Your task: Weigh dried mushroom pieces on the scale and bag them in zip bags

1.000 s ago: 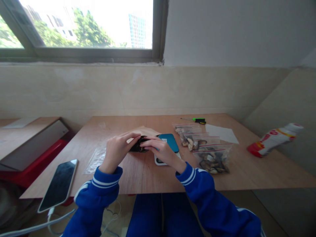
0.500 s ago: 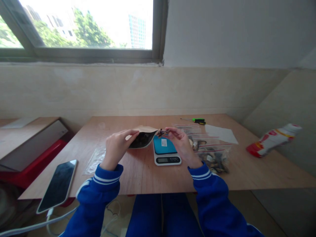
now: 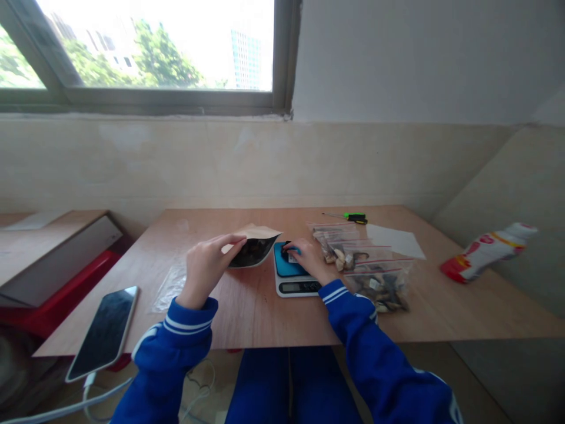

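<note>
My left hand point(image 3: 210, 259) pinches the near-left rim of a brown paper pouch point(image 3: 265, 232). The pouch gapes toward me, with dark contents in its shadowed inside. To its right stands a white kitchen scale point(image 3: 282, 287) with a blue top point(image 3: 286, 270) and a small display. Over that blue top, my right hand point(image 3: 309, 256) is closed at the fingertips around small dark dried pieces point(image 3: 286, 250). Its fingers partly cover the pieces, so I cannot tell whether they rest on the scale.
Zip bags of dried pieces point(image 3: 384, 288) lie right of the scale. Behind them are a screwdriver point(image 3: 353, 217) and white paper point(image 3: 395, 240). A bottle point(image 3: 488, 250) stands far right; a clear plastic bag point(image 3: 171, 285) and a cabled phone point(image 3: 103, 333) are left.
My right hand has moved from the pouch's mouth down and left onto the scale's top, with dark pieces at its fingertips. My left hand still holds the pouch nearly in place.
</note>
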Tool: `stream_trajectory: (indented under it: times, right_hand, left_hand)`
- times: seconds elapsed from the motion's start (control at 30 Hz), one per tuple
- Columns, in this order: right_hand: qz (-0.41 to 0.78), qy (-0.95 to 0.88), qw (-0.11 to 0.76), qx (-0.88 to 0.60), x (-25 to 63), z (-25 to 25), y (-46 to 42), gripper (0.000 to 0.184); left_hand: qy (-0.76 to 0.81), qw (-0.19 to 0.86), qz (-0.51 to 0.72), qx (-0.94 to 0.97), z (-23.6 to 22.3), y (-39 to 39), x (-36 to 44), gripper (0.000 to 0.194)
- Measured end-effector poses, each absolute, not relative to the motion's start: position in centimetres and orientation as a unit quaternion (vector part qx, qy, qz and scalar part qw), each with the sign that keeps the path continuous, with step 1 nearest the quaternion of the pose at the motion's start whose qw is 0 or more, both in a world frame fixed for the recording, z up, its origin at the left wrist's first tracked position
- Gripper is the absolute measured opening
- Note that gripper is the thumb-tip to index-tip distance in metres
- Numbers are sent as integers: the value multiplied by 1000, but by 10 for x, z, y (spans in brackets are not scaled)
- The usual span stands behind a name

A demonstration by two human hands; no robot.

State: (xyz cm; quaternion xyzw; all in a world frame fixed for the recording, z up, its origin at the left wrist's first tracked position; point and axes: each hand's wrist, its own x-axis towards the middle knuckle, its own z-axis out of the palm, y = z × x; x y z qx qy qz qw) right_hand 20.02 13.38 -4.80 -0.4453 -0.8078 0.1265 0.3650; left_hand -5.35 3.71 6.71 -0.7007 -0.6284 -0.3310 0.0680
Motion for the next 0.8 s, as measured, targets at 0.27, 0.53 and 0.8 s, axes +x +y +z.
stream_trajectory:
  times: [0.27,0.53,0.8]
  right_hand:
    - [121,-823,349,-430,215,-57,128,15]
    - [87,-807,383,-441,217,-55,142,28]
    - [87,-832,255,-485,219,-53,161,22]
  left_hand:
    - [-640,60,-321,-696,68,36,-53,20]
    - [-640,49,-317,-698,69,33,-51,21]
    - [-632,57,-321,-703,68,32,-53,22]
